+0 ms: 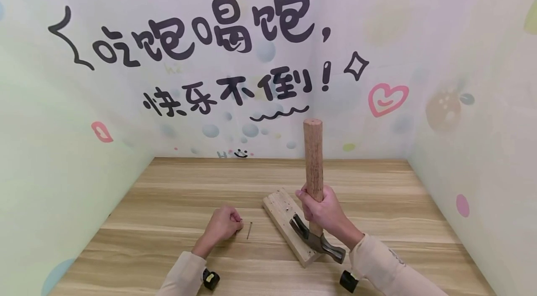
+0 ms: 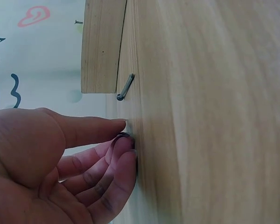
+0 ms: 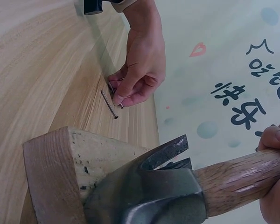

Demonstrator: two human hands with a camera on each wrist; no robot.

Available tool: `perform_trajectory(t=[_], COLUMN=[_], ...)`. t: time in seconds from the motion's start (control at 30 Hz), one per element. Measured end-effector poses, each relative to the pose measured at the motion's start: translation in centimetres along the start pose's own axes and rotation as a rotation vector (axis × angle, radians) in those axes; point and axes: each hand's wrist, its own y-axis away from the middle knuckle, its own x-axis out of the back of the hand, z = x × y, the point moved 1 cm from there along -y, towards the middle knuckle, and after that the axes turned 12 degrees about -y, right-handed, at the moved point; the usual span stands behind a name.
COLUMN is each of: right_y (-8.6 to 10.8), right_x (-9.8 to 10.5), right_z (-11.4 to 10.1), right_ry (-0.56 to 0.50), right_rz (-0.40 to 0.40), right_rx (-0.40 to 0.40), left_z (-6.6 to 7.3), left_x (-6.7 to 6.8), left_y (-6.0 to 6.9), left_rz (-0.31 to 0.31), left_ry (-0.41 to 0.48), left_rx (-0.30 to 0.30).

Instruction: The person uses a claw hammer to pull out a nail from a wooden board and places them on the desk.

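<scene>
My left hand [image 1: 222, 225] is low over the tabletop, its thumb and curled fingers around a small dark nail, mostly hidden by the fingers in the left wrist view. Just right of these fingertips a loose nail [image 1: 249, 230] lies on the table; the left wrist view also has this nail [image 2: 126, 87]. My right hand [image 1: 325, 209] grips a hammer by its wooden handle [image 1: 313, 161], which points up. The metal hammer head [image 1: 316, 241] is at the bottom, over the near part of a wooden block [image 1: 285, 226]; contact between them cannot be told.
The block lies diagonally on the wooden table [image 1: 168, 193], with small dark marks on top. A nail [image 2: 78, 22] sticks out from it in the left wrist view. Pale printed walls [image 1: 235, 77] with black lettering enclose the table at the back and both sides.
</scene>
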Motion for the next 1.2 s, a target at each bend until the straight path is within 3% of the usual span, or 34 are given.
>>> perform_trajectory(t=[0.33, 0.53, 0.73, 1.0, 1.2], right_y=[0.0, -0.2, -0.3, -0.4, -0.5], right_x=[0.3, 0.2, 0.2, 0.2, 0.4], right_z=[0.0, 0.1, 0.3, 0.4, 0.3], right_ry=[-0.015, -0.029, -0.039, -0.056, -0.026], right_rz=[0.014, 0.015, 0.047, 0.042, 0.039], right_rx=[-0.008, -0.019, -0.047, -0.035, -0.043], left_z=[0.1, 0.6, 3.0, 6.7, 8.1], left_x=[0.0, 0.3, -0.7, -2.7, -3.9], left_y=[-0.1, -0.8, -2.7, -4.8, -5.8], left_rz=[-0.019, -0.057, -0.046, 0.054, 0.036], left_ry=[-0.007, -0.087, -0.143, -0.210, -0.200], left_rx=[0.014, 0.095, 0.104, 0.071, 0.095])
